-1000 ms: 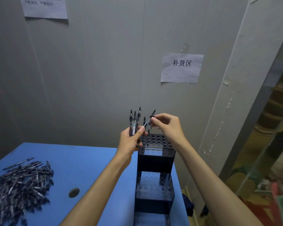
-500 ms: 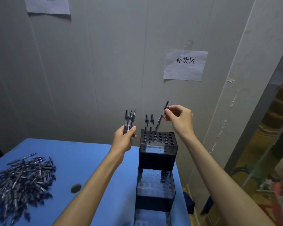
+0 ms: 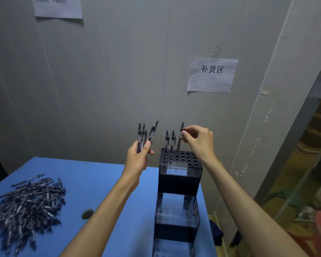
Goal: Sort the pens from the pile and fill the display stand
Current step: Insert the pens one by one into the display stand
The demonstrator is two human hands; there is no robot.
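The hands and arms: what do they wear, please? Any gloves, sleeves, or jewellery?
Nothing is worn where visible. The left hand and right hand have no gloves, and I see no rings. Both forearms are uncovered, without sleeves, watch or bracelet, as far as the picture's lower edge.

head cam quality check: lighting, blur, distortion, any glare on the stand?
Head view: dim, flat lighting with soft shadows only; wide-angle bending shows in the wall seams and the blue table edge; the pen pile at lower left is smeared, single pens hard to separate; the display stand clear tiers catch pale reflections, mild glare; both hands, left hand and right hand, are reasonably sharp.
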